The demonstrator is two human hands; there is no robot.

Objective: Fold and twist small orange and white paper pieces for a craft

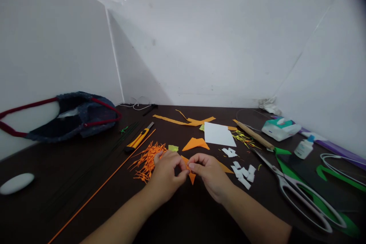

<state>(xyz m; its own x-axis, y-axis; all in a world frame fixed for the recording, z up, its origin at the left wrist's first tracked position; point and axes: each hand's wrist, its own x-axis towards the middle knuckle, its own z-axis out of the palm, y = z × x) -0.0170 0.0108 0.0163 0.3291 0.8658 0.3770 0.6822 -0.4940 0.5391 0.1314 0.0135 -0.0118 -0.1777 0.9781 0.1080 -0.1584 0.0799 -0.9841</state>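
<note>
Near the front middle of the dark table, my left hand (167, 173) and my right hand (211, 175) meet, fingertips pinched together. Between them is a small pointed piece of orange crepe paper (192, 178), partly covered by the fingers. A pile of thin orange twisted strips (148, 160) lies just left of my left hand. Beyond the hands rests another orange paper piece (196, 144), with a yellow-green scrap (173, 148) beside it. To the right of my right hand are several small white paper pieces (243, 173).
A white sheet (219, 134) and orange strips (185, 122) lie farther back. Large scissors (297, 190), a glue bottle (304, 147) and a tissue pack (278, 127) are on the right. Leftward are a yellow cutter (140, 137), a long orange stick (100, 187) and a dark bag (77, 122).
</note>
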